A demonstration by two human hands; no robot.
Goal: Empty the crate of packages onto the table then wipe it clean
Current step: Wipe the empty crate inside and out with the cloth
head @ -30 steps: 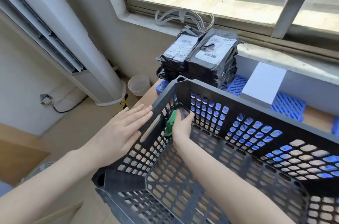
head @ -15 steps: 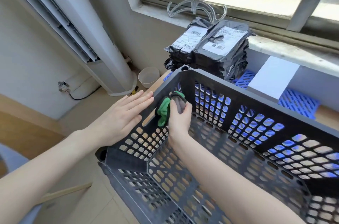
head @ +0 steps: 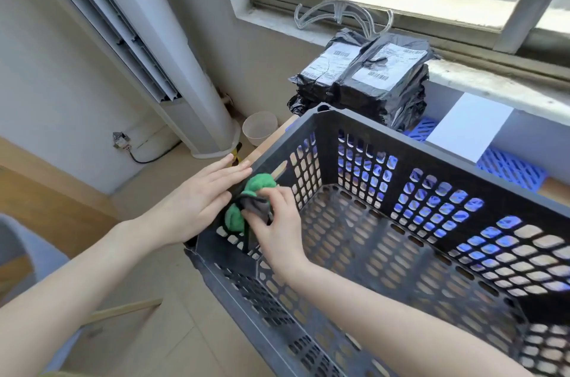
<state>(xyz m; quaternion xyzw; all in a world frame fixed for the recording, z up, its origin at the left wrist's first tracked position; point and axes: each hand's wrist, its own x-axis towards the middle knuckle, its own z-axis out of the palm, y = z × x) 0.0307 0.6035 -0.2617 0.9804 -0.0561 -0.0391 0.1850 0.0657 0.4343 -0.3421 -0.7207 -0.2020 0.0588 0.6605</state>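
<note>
Left hand (head: 197,207): I see it flat, fingers straight, pressing the crate (head: 401,253) wall outside.
Right hand (head: 277,228): I see it gripping the cloth (head: 256,188) on the wall's inside.

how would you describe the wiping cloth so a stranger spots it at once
Find the big dark slotted crate in the lower right. At its left end wall, the right hand grips a bunched cloth. It is the only green thing, soft against hard plastic.
</note>
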